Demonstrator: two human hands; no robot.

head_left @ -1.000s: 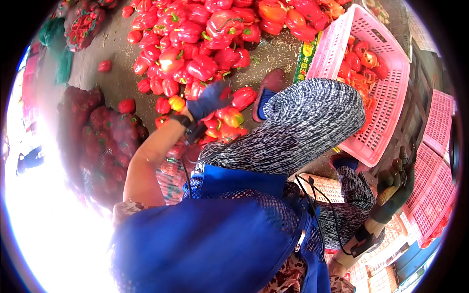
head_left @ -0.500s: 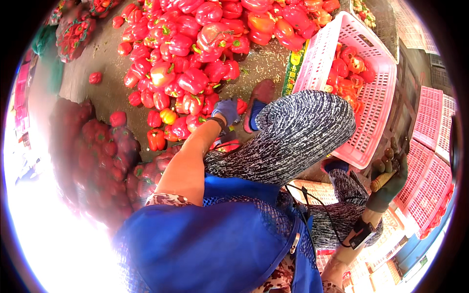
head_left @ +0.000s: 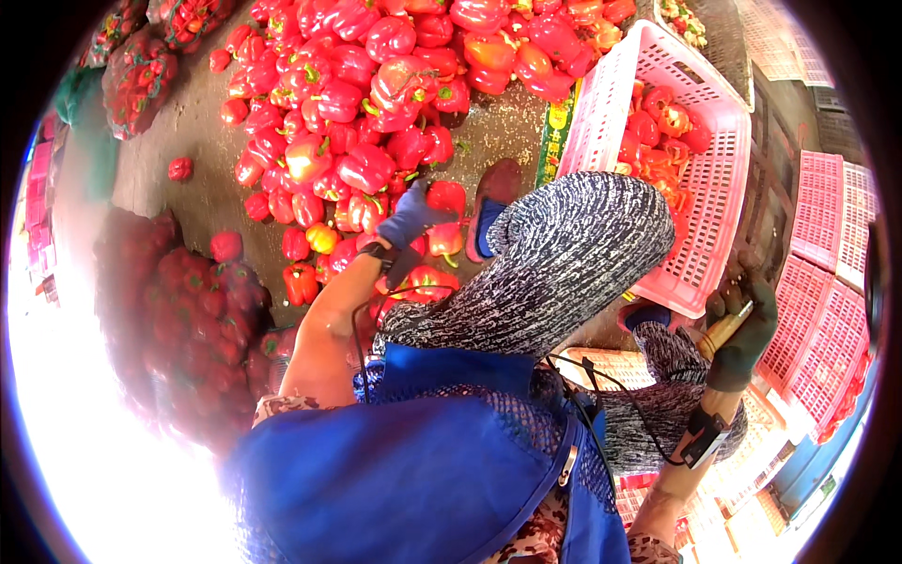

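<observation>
My left hand (head_left: 410, 218), in a blue glove, is over the near edge of a big heap of red bell peppers (head_left: 366, 167). Its fingers and thumb are spread, with nothing between them. Just right of it lie a red bell pepper (head_left: 446, 196) and another pepper (head_left: 445, 241) with a green stem. Off to the right, my right hand (head_left: 749, 324) wears a dark green glove. Its fingers close around a tool with a pale wooden handle (head_left: 722, 333); the tool's kind is not clear.
A pink plastic crate (head_left: 700, 277) holding red peppers stands right of my knee. Filled mesh sacks of peppers (head_left: 202, 324) stand at left, with more sacks (head_left: 138, 80) farther back. Stacked pink crates (head_left: 810, 301) are at far right. My shoe (head_left: 498, 183) is beside the heap.
My left hand has shifted left and its fingers have spread; peppers beside it now show more fully. My right hand, still around the wooden handle, has turned slightly and moved a little.
</observation>
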